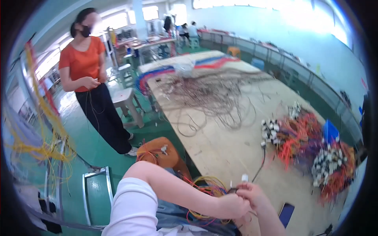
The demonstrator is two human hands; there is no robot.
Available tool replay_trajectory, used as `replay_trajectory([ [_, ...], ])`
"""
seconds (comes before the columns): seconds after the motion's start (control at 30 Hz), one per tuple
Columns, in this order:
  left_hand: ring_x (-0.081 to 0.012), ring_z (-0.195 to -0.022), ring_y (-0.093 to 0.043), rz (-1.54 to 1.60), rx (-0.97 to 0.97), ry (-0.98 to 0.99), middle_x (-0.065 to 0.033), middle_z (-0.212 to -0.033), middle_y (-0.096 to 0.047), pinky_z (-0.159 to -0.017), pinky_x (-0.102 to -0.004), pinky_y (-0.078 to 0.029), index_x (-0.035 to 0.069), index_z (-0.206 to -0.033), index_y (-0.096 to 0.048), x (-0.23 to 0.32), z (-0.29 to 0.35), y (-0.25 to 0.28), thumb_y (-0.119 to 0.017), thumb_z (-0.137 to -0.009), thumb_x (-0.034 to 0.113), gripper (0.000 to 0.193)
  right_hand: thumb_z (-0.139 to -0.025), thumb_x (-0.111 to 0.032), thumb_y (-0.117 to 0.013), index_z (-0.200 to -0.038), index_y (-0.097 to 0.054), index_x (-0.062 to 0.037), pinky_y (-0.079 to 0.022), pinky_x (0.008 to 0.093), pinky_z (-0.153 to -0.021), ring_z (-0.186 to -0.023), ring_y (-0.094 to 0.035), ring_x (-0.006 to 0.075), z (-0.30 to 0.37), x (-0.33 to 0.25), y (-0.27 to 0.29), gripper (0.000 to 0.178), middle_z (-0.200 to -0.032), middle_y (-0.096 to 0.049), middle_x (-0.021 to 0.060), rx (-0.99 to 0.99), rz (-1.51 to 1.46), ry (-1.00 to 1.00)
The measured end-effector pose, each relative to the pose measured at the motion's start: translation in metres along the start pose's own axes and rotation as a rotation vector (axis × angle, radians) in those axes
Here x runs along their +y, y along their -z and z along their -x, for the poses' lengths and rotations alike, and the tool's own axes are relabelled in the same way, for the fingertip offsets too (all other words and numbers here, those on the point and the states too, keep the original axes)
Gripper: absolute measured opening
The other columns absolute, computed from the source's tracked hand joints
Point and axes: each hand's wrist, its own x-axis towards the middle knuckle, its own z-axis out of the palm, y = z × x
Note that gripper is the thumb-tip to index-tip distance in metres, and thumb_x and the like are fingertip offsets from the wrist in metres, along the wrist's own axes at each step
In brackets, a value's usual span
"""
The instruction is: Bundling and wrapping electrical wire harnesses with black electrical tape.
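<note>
left hand: (233, 206) bent in against the right one, back of the hand outward; fingertips hidden, cannot tell whether it grips anything
right hand: (254, 195) thumb and fingers pinched together on the coloured wires, seemingly near their ends; blur and overlap make the exact hold uncertain
coloured wires: (210, 184) loose bundle over the lap, by the near table edge, leading up to the fingers
white plug: (245, 178) just past the right fingertips, by the table edge
good handling: judged best to pin the wire close to its end with one hand and work with the other, keeping the strands sorted so none twist or snag
watch out: loose loops on the lap could tangle; a pull on the wire rather than the plug could strain the joint
blue bin: (330, 131) stands at the far right of the table, among plug-ended bundles; inside not readable from here
plug-ended bundles: (328, 165) heaped on the right of the table, white ends massed together, orange and purple wire trailing
clear plastic bag: (185, 67) at the far end of the table (220, 151), beside red and blue wire; contents unclear
orange stool: (179, 161) left of the table, bearing more wires and a pale plug
</note>
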Motion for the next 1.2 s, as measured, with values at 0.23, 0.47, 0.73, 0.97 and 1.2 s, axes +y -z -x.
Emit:
replay_trajectory([
  [0.23, -0.0088, -0.060, -0.046, 1.425, 0.393, 1.134, -0.0019, -0.076, -0.046, -0.053, -0.0235, -0.041, 0.006, -0.091, -0.042, 0.028, 0.030, -0.005, -0.054, -0.081, 0.000, 0.016, -0.076, -0.006, -0.057, -0.111, -0.046, -0.0011, -0.047, 0.0283, -0.075, -0.089, -0.056, 0.0153, 0.046, -0.003, -0.002, 0.037, -0.102, -0.055, 0.0073, 0.086, -0.376, 0.164],
  [0.47, -0.0158, -0.070, -0.056, 2.756, 0.039, 1.257, -0.0066, -0.087, -0.055, -0.065, -0.0283, -0.048, -0.001, -0.107, -0.052, 0.026, 0.021, -0.024, -0.043, -0.090, 0.018, 0.027, -0.094, -0.032, -0.040, -0.102, -0.048, -0.0018, -0.042, 0.0236, -0.063, -0.066, -0.053, 0.0107, 0.082, 0.018, -0.003, 0.032, -0.077, -0.055, 0.0047, 0.158, -0.200, 0.048],
  [0.73, -0.0030, -0.047, -0.032, 2.363, 0.012, 1.382, 0.0040, -0.064, -0.049, -0.041, -0.0190, -0.022, 0.004, -0.092, -0.063, 0.031, 0.013, -0.016, -0.051, -0.090, 0.026, 0.025, -0.086, -0.013, -0.055, -0.104, -0.052, 0.0010, -0.044, 0.0204, -0.055, -0.060, -0.053, 0.0056, 0.091, 0.032, -0.019, 0.023, -0.078, -0.060, 0.0048, 0.288, 0.184, -0.020],
  [0.97, -0.0017, -0.047, -0.033, 2.188, 0.140, 1.266, 0.0054, -0.060, -0.048, -0.041, -0.0173, -0.022, 0.000, -0.093, -0.064, 0.013, 0.014, -0.010, -0.054, -0.089, 0.020, 0.022, -0.084, -0.011, -0.055, -0.111, -0.054, -0.0015, -0.041, 0.0203, -0.050, -0.056, -0.053, 0.0056, 0.073, 0.009, -0.017, 0.029, -0.066, -0.058, 0.0004, 0.143, 0.134, -0.090],
  [1.2, -0.0107, -0.076, -0.060, 1.764, 0.167, 0.981, -0.0083, -0.088, -0.061, -0.064, -0.0236, -0.052, -0.007, -0.096, -0.057, -0.028, -0.006, 0.008, -0.049, -0.088, 0.005, 0.017, -0.087, -0.009, -0.050, -0.096, -0.057, -0.0005, -0.040, 0.0195, -0.050, -0.055, -0.053, 0.0066, 0.049, -0.024, -0.012, 0.014, -0.067, -0.057, 0.0021, 0.112, -0.220, -0.047],
])
